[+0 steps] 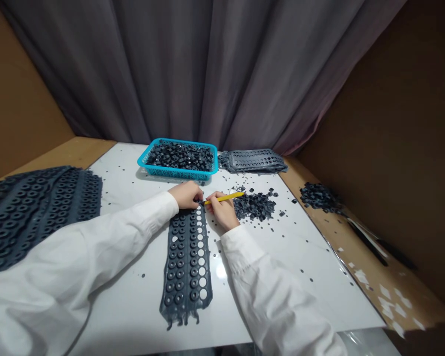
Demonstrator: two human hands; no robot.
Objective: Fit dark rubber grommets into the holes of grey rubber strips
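A person's left hand point(187, 194) is resting at the top end of a dark grey rubber strip point(185, 267) punched with rows of rings and holes, its fingers curled together against the strip. The right hand point(222, 211) is clamping its fingers on a yellow pencil point(225, 198), whose tip is pointing at that same end. The strip is lying on a white counter point(282, 277), just below a blue basket point(181, 142) of dark rings and beside a loose pile point(254, 206) of them.
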